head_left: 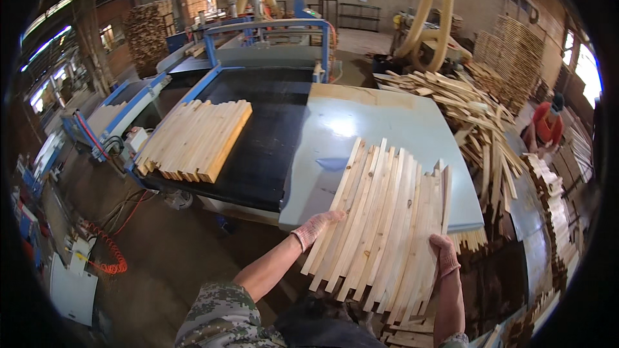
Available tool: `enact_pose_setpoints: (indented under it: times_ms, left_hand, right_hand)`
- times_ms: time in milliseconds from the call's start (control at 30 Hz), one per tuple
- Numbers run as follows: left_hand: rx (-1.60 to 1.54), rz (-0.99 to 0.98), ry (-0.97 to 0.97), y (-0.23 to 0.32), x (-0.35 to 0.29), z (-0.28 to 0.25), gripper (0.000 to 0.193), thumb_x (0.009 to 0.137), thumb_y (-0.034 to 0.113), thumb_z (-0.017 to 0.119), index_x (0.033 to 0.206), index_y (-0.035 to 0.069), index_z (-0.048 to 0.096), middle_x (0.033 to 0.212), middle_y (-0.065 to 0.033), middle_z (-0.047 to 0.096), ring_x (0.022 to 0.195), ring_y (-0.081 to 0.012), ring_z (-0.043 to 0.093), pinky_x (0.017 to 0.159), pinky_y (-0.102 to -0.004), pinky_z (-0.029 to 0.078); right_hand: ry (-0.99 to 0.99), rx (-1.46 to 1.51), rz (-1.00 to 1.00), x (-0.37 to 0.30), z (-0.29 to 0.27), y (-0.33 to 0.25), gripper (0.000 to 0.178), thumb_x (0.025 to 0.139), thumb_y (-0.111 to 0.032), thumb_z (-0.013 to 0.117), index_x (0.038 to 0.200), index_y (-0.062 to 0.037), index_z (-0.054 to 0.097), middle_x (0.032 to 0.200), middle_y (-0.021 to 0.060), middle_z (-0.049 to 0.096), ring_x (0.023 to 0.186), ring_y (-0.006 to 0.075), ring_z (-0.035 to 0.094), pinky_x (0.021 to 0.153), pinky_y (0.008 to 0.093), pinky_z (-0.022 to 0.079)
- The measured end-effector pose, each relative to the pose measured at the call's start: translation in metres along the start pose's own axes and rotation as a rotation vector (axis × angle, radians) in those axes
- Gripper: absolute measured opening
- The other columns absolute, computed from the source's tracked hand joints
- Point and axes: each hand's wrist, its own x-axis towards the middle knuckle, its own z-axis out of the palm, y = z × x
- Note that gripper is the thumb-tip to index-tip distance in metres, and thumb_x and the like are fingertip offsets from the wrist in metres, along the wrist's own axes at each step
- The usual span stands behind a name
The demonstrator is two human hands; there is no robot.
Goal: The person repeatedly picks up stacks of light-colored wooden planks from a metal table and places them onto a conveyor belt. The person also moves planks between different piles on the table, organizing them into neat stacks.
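Between my two gloved hands is a row of pale wooden strips (380,219), side by side with uneven ends. Its far part lies over the light grey-blue table top (387,113); the near ends stick out past the edge toward me. My left hand (318,227) presses against the left side of the row, fingers wrapped at the outermost strip. On the opposite side my right hand (445,252) is closed against the right edge. Both hands wear pinkish knitted gloves. The fingers under the strips are partly hidden. To the left, another block of strips (193,138) rests on a black belt (271,129).
A blue machine frame (264,26) spans the belt's far end. Loose wooden strips (477,109) are heaped at the right, beyond the table. A person in red (547,122) works at the far right. A red coiled hose (115,259) hangs at the lower left.
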Motion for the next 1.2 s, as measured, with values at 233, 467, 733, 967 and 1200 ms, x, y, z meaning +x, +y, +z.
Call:
enact_pose_setpoints:
  times_ms: [233, 467, 733, 967, 1200]
  left_hand:
    - [0.210, 0.090, 0.263, 0.064, 0.028, -0.071, 0.070, 0.099, 0.044, 0.073, 0.150, -0.001, 0.056, 0.135, -0.0146, 0.069, 0.123, -0.0202, 0.064, 0.113, -0.0369, 0.046]
    - [1.092, 0.036, 0.524, 0.179, 0.089, -0.134, 0.092, 0.095, 0.073, 0.061, 0.144, -0.005, 0.058, 0.141, -0.0242, 0.065, 0.129, -0.0343, 0.065, 0.109, -0.0449, 0.051]
    - [1.493, -0.347, 1.116, 0.245, 0.064, -0.183, 0.104, 0.094, 0.082, 0.049, 0.159, 0.002, 0.040, 0.149, -0.0233, 0.057, 0.134, -0.0398, 0.061, 0.110, -0.0506, 0.050]
    - [1.650, -0.205, 1.306, 0.231, -0.009, -0.275, 0.104, 0.101, 0.072, 0.045, 0.169, -0.002, 0.017, 0.176, -0.0257, 0.017, 0.164, -0.0413, 0.010, 0.132, -0.0556, 0.004]
    - [1.639, -0.193, 1.325, 0.228, -0.027, -0.302, 0.105, 0.100, 0.072, 0.047, 0.169, -0.001, 0.015, 0.175, -0.0250, 0.019, 0.164, -0.0413, 0.011, 0.133, -0.0569, 0.001]
  right_hand:
    - [0.073, -0.006, 0.110, 0.151, 0.066, 0.016, 0.036, 0.087, -0.001, 0.074, 0.119, 0.0059, 0.060, 0.100, 0.0151, 0.072, 0.084, 0.0273, 0.073, 0.077, 0.0419, 0.063]
    - [-0.017, 0.010, 0.079, 0.267, 0.137, -0.003, 0.028, 0.090, -0.002, 0.073, 0.116, 0.0020, 0.062, 0.103, 0.0103, 0.072, 0.091, 0.0222, 0.072, 0.083, 0.0343, 0.061]
    - [-0.147, -0.072, 0.174, 0.357, 0.289, 0.013, 0.030, 0.090, -0.007, 0.075, 0.117, -0.0021, 0.062, 0.100, 0.0065, 0.071, 0.088, 0.0184, 0.068, 0.079, 0.0340, 0.059]
    - [-0.367, -0.110, 0.160, 0.383, 0.422, 0.053, 0.049, 0.091, -0.022, 0.082, 0.128, -0.0009, 0.058, 0.111, 0.0092, 0.071, 0.094, 0.0188, 0.069, 0.084, 0.0365, 0.059]
    - [-0.348, -1.103, 0.126, 0.378, 0.455, 0.027, 0.077, 0.092, -0.058, 0.074, 0.135, 0.0030, 0.053, 0.110, 0.0224, 0.076, 0.111, 0.0339, 0.073, 0.094, 0.0425, 0.058]
